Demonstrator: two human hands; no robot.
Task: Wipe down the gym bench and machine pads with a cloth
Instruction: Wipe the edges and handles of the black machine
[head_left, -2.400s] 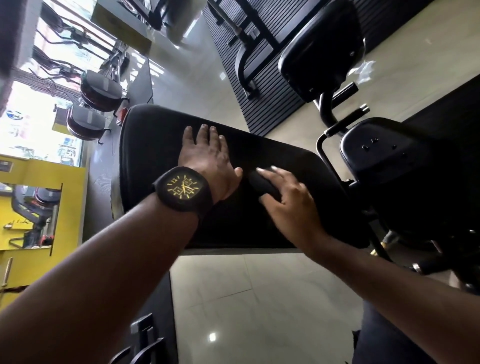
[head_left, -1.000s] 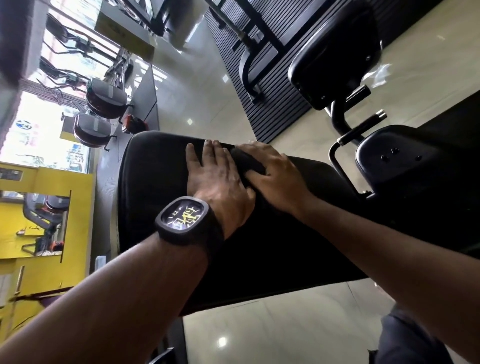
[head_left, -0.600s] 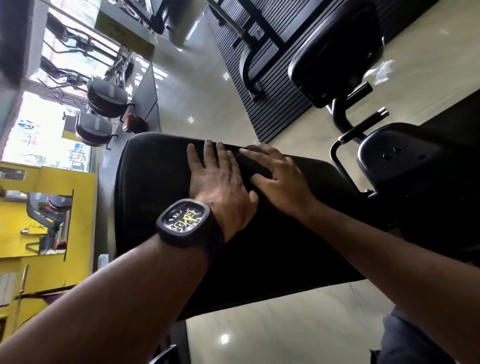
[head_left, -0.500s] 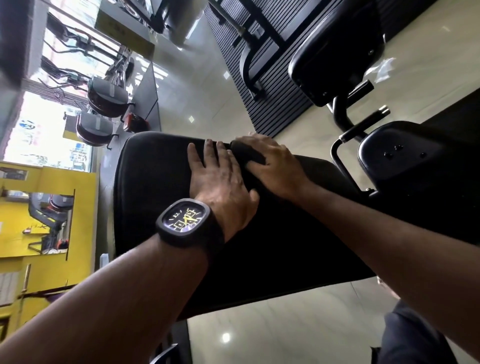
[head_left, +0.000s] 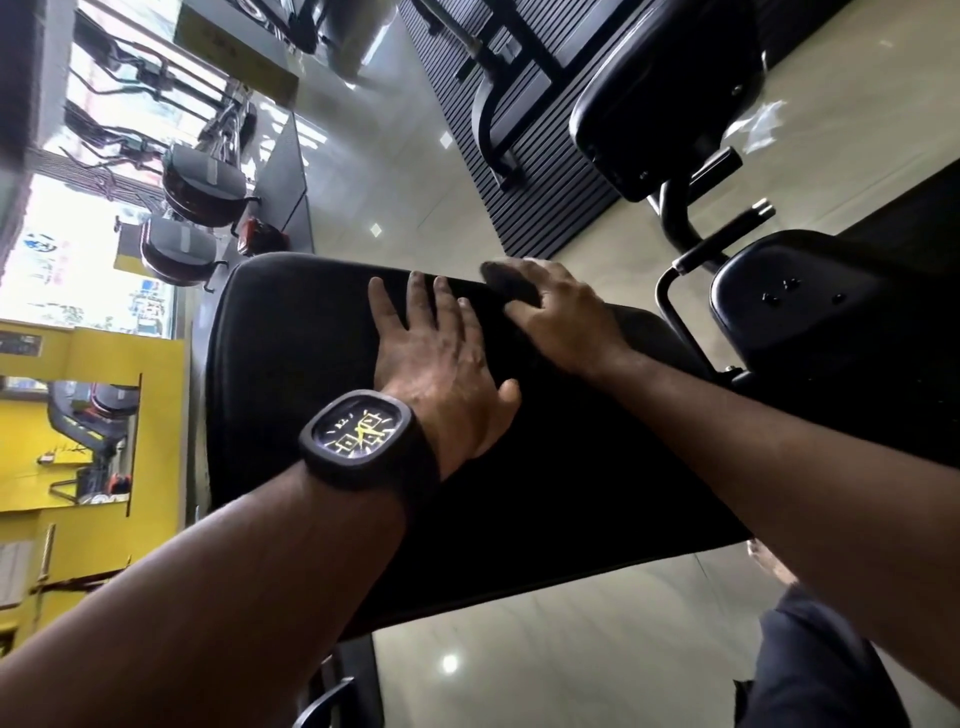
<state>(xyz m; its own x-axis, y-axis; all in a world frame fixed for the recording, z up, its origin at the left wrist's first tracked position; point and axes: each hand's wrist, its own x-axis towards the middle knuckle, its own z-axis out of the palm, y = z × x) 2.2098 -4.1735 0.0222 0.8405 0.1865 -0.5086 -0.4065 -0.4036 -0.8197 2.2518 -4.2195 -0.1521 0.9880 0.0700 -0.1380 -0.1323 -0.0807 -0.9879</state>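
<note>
Left hand (head_left: 441, 358): flat, fingers straight, resting on the bench (head_left: 291, 374) near its far edge; grasps nothing.
Right hand (head_left: 563, 322): curled round the cloth (head_left: 506, 283), just beside my left hand.
Cloth: dark wad, pressed to the bench's far edge.
Done: cannot tell; the bench shows no wet or wiped mark.
Remaining, I judge: the near half of the bench; seat pad (head_left: 831, 322) and back pad (head_left: 670, 88), both apart from the cloth.

A gym — a black padded bench (head_left: 311, 389) up close, a machine's padded seat (head_left: 670, 88) on a tubular frame (head_left: 675, 218) beside it, cardio machines (head_left: 202, 182) lined up at a bright window (head_left: 78, 260) — ribbed black matting (head_left: 524, 156) over glossy floor tiles (head_left: 395, 171).
</note>
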